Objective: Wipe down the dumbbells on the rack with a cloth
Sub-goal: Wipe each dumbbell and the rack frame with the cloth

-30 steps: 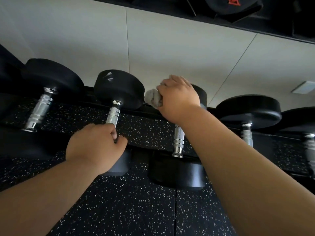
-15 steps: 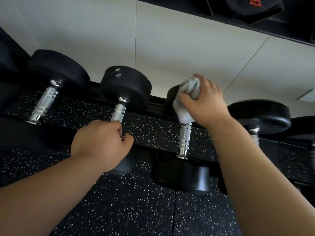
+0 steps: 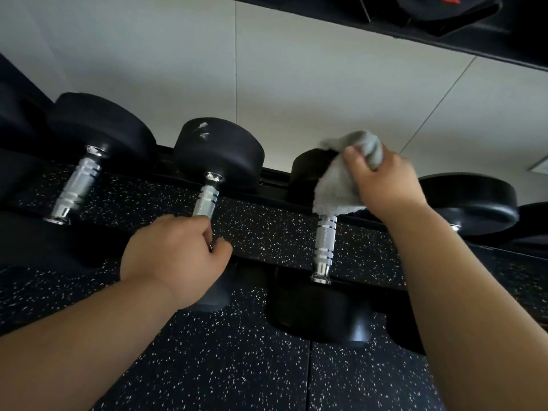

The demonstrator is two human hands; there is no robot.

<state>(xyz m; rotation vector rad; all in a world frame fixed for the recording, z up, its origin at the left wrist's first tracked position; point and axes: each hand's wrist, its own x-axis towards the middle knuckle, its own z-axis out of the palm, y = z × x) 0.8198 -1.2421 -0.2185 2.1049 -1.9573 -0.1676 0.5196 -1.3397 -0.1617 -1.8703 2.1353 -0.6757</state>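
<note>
Fingers [image 3: 354,161] of the right hand [image 3: 385,188]: curled round a bunched grey cloth [image 3: 335,188]. The cloth is pressed on the far head of the third dumbbell [image 3: 324,244] from the left and drapes down to the top of its chrome handle.

Fingers [image 3: 201,228] of the left hand [image 3: 175,256]: clenched round the lower handle of the second dumbbell [image 3: 218,152].

Surroundings: first dumbbell [image 3: 100,129] at far left, untouched. Fourth dumbbell [image 3: 468,200] just right of the right wrist. All four lie across the black rack [image 3: 275,175]. Speckled rubber floor [image 3: 207,366] below, pale panelled wall [image 3: 296,84] behind, dark upper shelf [image 3: 474,34] overhead.

Obstructed or unclear: the third dumbbell's far head is mostly covered by cloth and hand. The second dumbbell's near head is largely behind the left hand. The fourth dumbbell's handle is almost wholly behind the right forearm. The first dumbbell's handle is blurred. A further black head at the right edge and a dark shape at the left edge are cut off. A black object with a red mark on the upper shelf is cropped by the top edge and cannot be identified.
</note>
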